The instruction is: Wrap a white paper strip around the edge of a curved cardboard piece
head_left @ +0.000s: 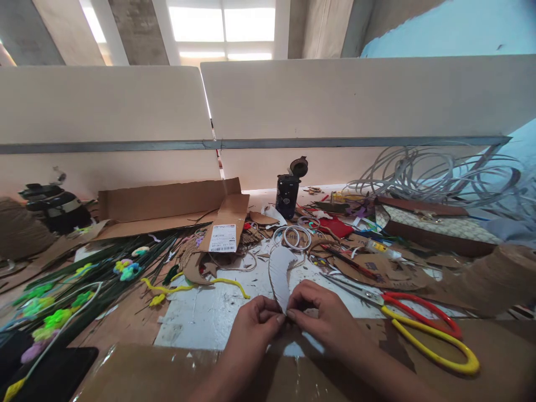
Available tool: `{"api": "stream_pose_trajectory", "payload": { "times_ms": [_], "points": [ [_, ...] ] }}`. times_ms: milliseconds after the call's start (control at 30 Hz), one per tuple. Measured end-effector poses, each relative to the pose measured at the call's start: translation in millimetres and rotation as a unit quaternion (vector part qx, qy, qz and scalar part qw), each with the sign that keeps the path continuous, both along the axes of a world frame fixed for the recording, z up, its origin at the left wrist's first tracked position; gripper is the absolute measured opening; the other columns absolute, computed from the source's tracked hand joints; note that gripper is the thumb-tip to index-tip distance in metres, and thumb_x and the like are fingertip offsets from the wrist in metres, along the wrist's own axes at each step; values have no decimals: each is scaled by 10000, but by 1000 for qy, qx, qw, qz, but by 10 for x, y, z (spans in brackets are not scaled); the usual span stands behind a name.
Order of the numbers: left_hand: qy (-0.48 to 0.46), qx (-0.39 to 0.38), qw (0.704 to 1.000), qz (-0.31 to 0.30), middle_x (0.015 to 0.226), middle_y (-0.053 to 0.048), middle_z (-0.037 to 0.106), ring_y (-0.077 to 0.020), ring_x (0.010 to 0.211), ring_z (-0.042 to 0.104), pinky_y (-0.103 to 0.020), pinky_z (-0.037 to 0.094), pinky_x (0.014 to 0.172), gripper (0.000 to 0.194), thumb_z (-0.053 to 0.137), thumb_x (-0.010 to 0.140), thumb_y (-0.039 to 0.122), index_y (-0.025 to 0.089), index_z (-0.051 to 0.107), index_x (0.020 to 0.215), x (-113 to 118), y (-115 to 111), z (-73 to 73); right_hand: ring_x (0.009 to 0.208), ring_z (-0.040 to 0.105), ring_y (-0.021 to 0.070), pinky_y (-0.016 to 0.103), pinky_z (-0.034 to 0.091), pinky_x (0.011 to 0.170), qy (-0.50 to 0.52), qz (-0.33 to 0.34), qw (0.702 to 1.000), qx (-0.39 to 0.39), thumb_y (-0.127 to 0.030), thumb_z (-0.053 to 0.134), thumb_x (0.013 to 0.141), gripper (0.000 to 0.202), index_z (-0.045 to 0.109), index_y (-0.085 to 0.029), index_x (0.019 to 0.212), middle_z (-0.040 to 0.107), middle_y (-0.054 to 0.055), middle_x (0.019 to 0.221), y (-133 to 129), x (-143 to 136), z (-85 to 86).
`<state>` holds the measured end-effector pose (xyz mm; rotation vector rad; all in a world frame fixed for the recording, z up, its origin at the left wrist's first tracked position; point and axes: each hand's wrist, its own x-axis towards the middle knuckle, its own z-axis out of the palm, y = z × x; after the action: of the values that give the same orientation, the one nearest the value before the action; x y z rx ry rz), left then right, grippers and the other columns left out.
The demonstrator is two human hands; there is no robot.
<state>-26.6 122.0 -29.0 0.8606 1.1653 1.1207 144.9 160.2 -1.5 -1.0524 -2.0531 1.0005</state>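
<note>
A white feather-shaped piece with fringed edges (280,273) stands upright in front of me, its narrow tip pinched between both hands. My left hand (260,324) closes thumb and fingers on the lower end from the left. From the right, my right hand (316,312) pinches the same end, so the fingertips nearly meet and hide the tip. Just right of my right hand lie scissors (389,304) with one red and one yellow handle, blades slightly parted. A yellow fuzzy pipe cleaner (184,288) curves across the board to the left.
White rings (297,237) and a dark open-lidded bottle (287,195) stand beyond my hands. A folded cardboard box (167,204) is back left, colourful pipe-cleaner flowers (54,318) at left. Cardboard scraps, a patterned bag (439,226) and coiled grey tubing (435,173) crowd the right.
</note>
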Motion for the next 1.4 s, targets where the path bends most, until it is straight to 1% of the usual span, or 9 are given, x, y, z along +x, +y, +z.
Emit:
{"api": "stream_pose_trajectory", "payload": {
  "times_ms": [233, 433, 633, 733, 867, 1000, 1133, 1267, 1400],
  "points": [
    [-35, -14, 999, 5, 605, -18, 628, -132, 587, 580, -234, 376, 586, 230, 773, 577, 230, 138, 597, 693, 24, -6, 31, 787, 591, 166, 274, 427, 700, 1, -5, 1000, -4, -134, 638, 816, 105, 641, -188, 727, 618, 4, 795, -1, -3, -13],
    [-22, -12, 1000, 0, 569, -9, 614, -118, 556, 559, -222, 347, 553, 206, 763, 598, 230, 135, 609, 696, 27, -21, 46, 781, 591, 168, 277, 432, 698, 5, -5, 1000, -12, -144, 634, 817, 93, 647, -184, 734, 615, 8, 792, -2, -5, 2],
    [-37, -3, 999, 7, 622, -40, 666, -140, 585, 587, -239, 372, 568, 196, 777, 601, 206, 138, 629, 710, 20, -13, -29, 784, 588, 161, 270, 426, 703, 1, -5, 1000, -8, -129, 634, 809, 99, 640, -183, 726, 615, 6, 799, -2, -12, 34],
    [-38, -5, 999, 8, 592, -21, 651, -124, 560, 563, -230, 349, 558, 188, 760, 610, 195, 142, 612, 713, 15, -3, -58, 768, 585, 160, 266, 421, 689, 0, -8, 1000, -10, -127, 637, 797, 96, 639, -183, 719, 612, 5, 786, -6, -11, 36],
    [-21, -3, 1000, 10, 565, -8, 630, -115, 547, 538, -230, 345, 555, 197, 752, 607, 218, 142, 595, 700, 16, -11, -20, 758, 588, 162, 264, 426, 676, 3, -12, 1000, -18, -132, 653, 775, 69, 641, -181, 727, 615, 6, 784, -16, -15, 16],
    [-10, 4, 1000, 13, 575, -21, 640, -122, 548, 545, -235, 354, 553, 197, 745, 608, 234, 138, 601, 702, 41, -21, 25, 748, 584, 156, 265, 421, 672, -9, -17, 1000, 8, -132, 647, 793, 83, 630, -180, 728, 614, 1, 776, -29, -17, -5],
    [-5, -1, 1000, 20, 543, -5, 616, -112, 519, 525, -227, 330, 531, 175, 724, 601, 211, 143, 595, 697, 62, -11, 16, 765, 583, 155, 270, 422, 690, -21, -13, 999, 28, -133, 637, 818, 90, 626, -185, 746, 618, -2, 792, -37, -12, 0],
    [-8, -4, 1000, 20, 555, -9, 619, -114, 531, 534, -225, 342, 537, 175, 722, 599, 206, 145, 591, 698, 53, 1, 4, 767, 582, 153, 269, 424, 691, -21, -10, 999, 25, -132, 617, 837, 100, 621, -186, 753, 614, -2, 799, -45, -13, 25],
    [7, 6, 1000, 21, 561, -7, 616, -107, 534, 511, -218, 331, 523, 147, 714, 612, 197, 145, 602, 691, 56, -9, 32, 773, 585, 164, 278, 425, 693, -32, -10, 999, 21, -149, 637, 827, 90, 618, -184, 747, 613, 6, 802, -51, -10, 31]
  ]
}}
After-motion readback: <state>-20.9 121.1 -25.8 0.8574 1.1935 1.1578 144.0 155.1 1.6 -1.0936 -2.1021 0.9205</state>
